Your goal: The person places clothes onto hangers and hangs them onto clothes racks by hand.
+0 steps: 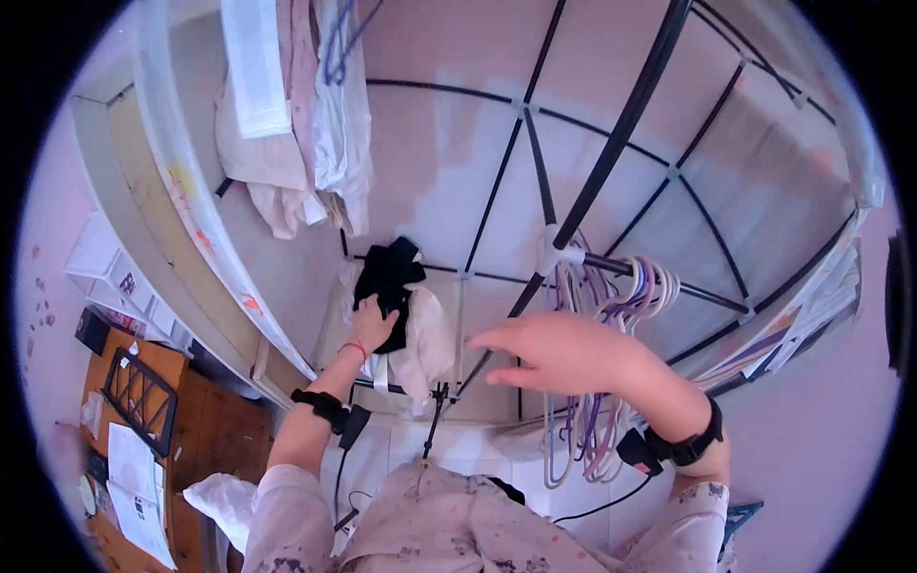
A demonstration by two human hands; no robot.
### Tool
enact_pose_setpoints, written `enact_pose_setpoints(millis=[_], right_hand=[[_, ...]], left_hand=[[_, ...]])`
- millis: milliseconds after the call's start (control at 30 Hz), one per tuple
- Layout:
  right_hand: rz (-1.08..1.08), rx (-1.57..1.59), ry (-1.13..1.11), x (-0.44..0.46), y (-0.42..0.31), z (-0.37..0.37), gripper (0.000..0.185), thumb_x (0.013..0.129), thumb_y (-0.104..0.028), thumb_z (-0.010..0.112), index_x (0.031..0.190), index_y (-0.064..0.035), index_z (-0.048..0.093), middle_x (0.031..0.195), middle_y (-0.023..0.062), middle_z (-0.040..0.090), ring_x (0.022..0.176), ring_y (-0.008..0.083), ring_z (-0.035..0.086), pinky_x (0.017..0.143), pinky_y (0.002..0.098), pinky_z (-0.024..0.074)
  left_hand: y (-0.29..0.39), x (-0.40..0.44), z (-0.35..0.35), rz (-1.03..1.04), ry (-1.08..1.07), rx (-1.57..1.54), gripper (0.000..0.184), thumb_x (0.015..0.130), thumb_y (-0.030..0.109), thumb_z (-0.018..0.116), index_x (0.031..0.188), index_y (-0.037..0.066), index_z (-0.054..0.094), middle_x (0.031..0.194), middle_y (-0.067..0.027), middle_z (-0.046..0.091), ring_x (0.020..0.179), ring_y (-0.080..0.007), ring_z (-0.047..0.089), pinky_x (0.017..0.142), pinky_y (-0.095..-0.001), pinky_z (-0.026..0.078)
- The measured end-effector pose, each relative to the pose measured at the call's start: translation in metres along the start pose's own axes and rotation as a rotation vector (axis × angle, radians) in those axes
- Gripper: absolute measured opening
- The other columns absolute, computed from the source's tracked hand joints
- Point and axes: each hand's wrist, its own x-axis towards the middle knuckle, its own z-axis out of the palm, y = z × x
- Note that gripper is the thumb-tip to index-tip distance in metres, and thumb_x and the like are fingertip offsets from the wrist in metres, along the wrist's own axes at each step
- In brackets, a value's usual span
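My left hand (375,327) rests on a black garment (389,274), its fingers at the cloth; whether they grip it I cannot tell. The black garment lies on top of pale, cream clothing (427,334) at the bottom of the wardrobe frame. My right hand (540,353) is raised in front of the black rods, fingers apart, holding nothing. Beside and behind it, several white and purple hangers (592,430) hang from a rod, partly hidden by my right hand and forearm.
Pale clothes (339,124) hang at the upper left. A black pole (626,115) runs down to a white joint (554,250). A wooden desk (205,458) with papers and a black rack stands at the lower left. Cables trail below both wrists.
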Motion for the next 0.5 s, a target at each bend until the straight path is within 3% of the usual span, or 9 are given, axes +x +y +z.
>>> enact_pose_setpoints(millis=[33,100,200,233,267,333,400,500], right_hand=[[0.004,-0.036,-0.012,-0.006,-0.003,0.0,0.039,0.086,-0.03,0.053,0.117,-0.0078,0.049,0.091,0.0145,0.059,0.083,0.0316,0.058,0.073,0.0379,0.0453],[0.005,-0.001,-0.03,-0.02,-0.008,0.002,0.039,0.086,-0.03,0.054,0.118,-0.0078,0.049,0.091,0.0144,0.058,0.083,0.0325,0.057,0.074,0.0382,0.045],[0.036,0.024,-0.077,-0.036,-0.019,0.005,0.043,0.085,-0.03,0.054,0.121,-0.0077,0.046,0.094,0.0135,0.057,0.086,0.0335,0.055,0.076,0.0388,0.0444],[0.035,0.03,-0.077,-0.041,-0.02,0.009,0.043,0.086,-0.03,0.053,0.122,-0.0078,0.045,0.096,0.0133,0.057,0.087,0.0329,0.055,0.077,0.0386,0.0443],[0.038,0.032,-0.076,-0.045,-0.021,0.013,0.044,0.086,-0.031,0.053,0.123,-0.0079,0.044,0.098,0.013,0.057,0.088,0.0323,0.055,0.077,0.0385,0.0442],[0.067,-0.008,-0.067,-0.051,-0.024,0.022,0.046,0.088,-0.033,0.05,0.125,-0.0074,0.042,0.102,0.0124,0.057,0.089,0.0312,0.056,0.078,0.0383,0.0441],[0.092,0.047,-0.118,-0.057,-0.025,0.028,0.047,0.089,-0.034,0.048,0.125,-0.0064,0.041,0.104,0.012,0.057,0.091,0.0299,0.056,0.08,0.0376,0.0438],[0.135,0.082,-0.046,-0.068,-0.021,0.034,0.046,0.089,-0.031,0.048,0.125,-0.0049,0.041,0.1,0.013,0.056,0.09,0.0297,0.056,0.081,0.0374,0.0426]], left_hand=[[-0.016,-0.002,0.014,-0.001,-0.017,0.004,0.062,0.079,0.032,0.06,0.123,-0.005,0.038,0.119,-0.0275,0.044,0.107,-0.0418,0.047,0.092,-0.0423,0.04],[-0.041,-0.002,0.037,-0.061,-0.25,0.112,0.062,0.077,0.034,0.061,0.124,-0.001,0.039,0.118,-0.026,0.045,0.107,-0.041,0.048,0.093,-0.0422,0.04],[-0.068,0.005,0.064,-0.067,-0.346,0.183,0.063,0.075,0.034,0.062,0.125,0.002,0.04,0.117,-0.0252,0.047,0.105,-0.0402,0.051,0.092,-0.0409,0.041],[-0.069,0.011,0.068,-0.108,-0.414,0.178,0.062,0.074,0.034,0.063,0.126,0.009,0.041,0.125,-0.0223,0.041,0.113,-0.0394,0.043,0.093,-0.0452,0.039],[-0.069,0.013,0.075,-0.086,-0.422,0.177,0.062,0.074,0.034,0.063,0.126,0.009,0.041,0.125,-0.0223,0.041,0.113,-0.0394,0.043,0.093,-0.0452,0.039],[-0.057,0.012,0.078,0.013,-0.255,0.261,0.062,0.071,0.035,0.066,0.126,0.019,0.043,0.133,-0.0169,0.031,0.122,-0.0382,0.032,0.093,-0.0507,0.037],[-0.037,0.01,0.077,0.092,-0.228,0.491,0.055,0.075,0.03,0.062,0.126,0.028,0.042,0.137,-0.012,0.025,0.123,-0.0353,0.027,0.087,-0.0529,0.038],[-0.067,0.031,0.125,0.056,-0.106,0.674,0.029,0.081,0.02,0.051,0.11,0.024,0.055,0.121,-0.0108,0.039,0.108,-0.0305,0.042,0.079,-0.0476,0.041]])
